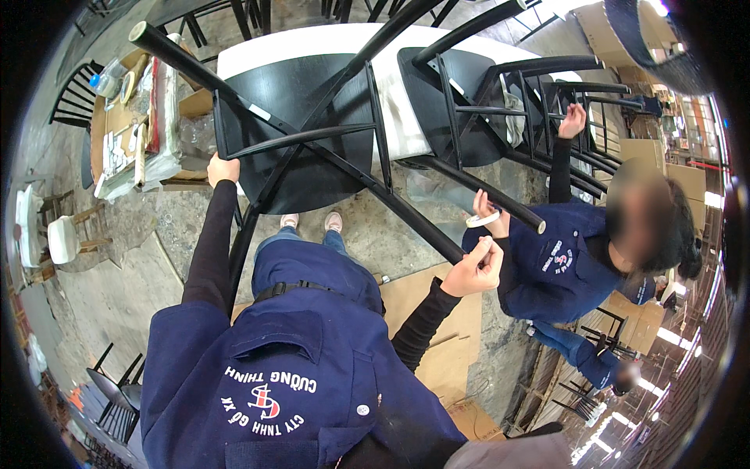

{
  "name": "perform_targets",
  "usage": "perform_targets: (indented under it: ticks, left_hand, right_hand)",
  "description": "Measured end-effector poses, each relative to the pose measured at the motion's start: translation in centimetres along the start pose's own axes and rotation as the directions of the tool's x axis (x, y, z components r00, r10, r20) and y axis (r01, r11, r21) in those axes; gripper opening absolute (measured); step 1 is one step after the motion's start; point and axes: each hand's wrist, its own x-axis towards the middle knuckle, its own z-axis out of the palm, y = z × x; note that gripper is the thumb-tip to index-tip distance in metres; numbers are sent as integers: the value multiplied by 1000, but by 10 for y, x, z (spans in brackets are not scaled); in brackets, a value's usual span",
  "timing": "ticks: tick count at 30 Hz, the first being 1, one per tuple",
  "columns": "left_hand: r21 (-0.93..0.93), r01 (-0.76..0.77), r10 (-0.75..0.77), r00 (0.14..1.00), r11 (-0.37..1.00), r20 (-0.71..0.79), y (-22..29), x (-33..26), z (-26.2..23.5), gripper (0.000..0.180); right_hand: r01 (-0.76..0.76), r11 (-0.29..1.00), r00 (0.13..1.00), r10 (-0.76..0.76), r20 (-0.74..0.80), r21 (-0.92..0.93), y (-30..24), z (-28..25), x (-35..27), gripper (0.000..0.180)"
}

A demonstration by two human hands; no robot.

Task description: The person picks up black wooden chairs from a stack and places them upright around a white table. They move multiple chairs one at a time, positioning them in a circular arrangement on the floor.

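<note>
An upturned black wooden chair (336, 176) lies seat-down over the white-topped table, its legs pointing up and outward. My left hand (224, 170) is closed on the chair's left edge. At the tip of the leg nearest my right side, my right hand (473, 267) has thumb and fingers pinched together; whatever is between them is too small to make out. To my right a co-worker in a blue uniform holds a white roll of tape (483, 220) in one hand, by a leg of a second upturned chair (449, 117). Their other hand (573, 121) is raised by further chair legs.
The white table (398, 117) runs across under a row of upturned chairs. At the left a cardboard-covered workbench (117, 129) carries a bottle and loose items. A small white-seated chair (64, 238) stands beyond it. Cardboard (441, 336) lies on the floor at my right.
</note>
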Motion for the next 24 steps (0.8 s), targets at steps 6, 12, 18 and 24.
perform_targets:
  ticks: [6, 12, 18, 24]
  left_hand:
    - [-16, -8, 8, 1000, 1000, -4, 1, -1, -1, 29]
    - [-7, 4, -4, 1000, 1000, 4, 4, -3, -4, 28]
    - [-4, 12, -12, 1000, 1000, 0, 4, -3, -4, 28]
    - [-12, 7, -7, 1000, 1000, 2, 2, -2, -2, 29]
  right_hand:
    - [-6, 1000, 1000, 6, 3, -19, 0, 0, 0, 16]
    - [19, 1000, 1000, -19, -18, 3, 0, 1, 0, 17]
    - [13, 1000, 1000, -13, -10, -11, 0, -1, -1, 17]
    - [9, 1000, 1000, -9, -2, -10, -3, -2, -1, 17]
